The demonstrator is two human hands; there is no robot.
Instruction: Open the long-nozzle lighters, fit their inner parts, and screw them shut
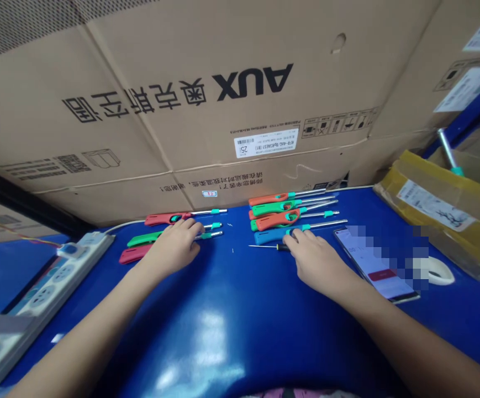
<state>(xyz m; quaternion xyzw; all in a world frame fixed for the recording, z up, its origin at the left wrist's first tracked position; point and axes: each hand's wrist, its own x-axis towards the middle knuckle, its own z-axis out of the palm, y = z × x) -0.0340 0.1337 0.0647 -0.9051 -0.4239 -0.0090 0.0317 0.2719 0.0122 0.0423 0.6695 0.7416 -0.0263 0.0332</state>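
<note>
Pink patterned fabric [293,393] edges the bottom of the frame, just below a glossy blue workbench [240,342]. Left hand [173,249], open and palm down, rests unclenched across a green plastic long-nozzle lighter [144,239] and a red plastic long-nozzle lighter [134,254]. Right hand [316,262] has its fingertips [293,235] on a blue plastic long-nozzle lighter [270,236], just beside a small black-handled screwdriver [281,247]; whether it grasps cannot be determined. Orange-and-green plastic lighters [273,210] lie stacked at upper centre, below a tan cardboard AUX carton [190,110]
</note>
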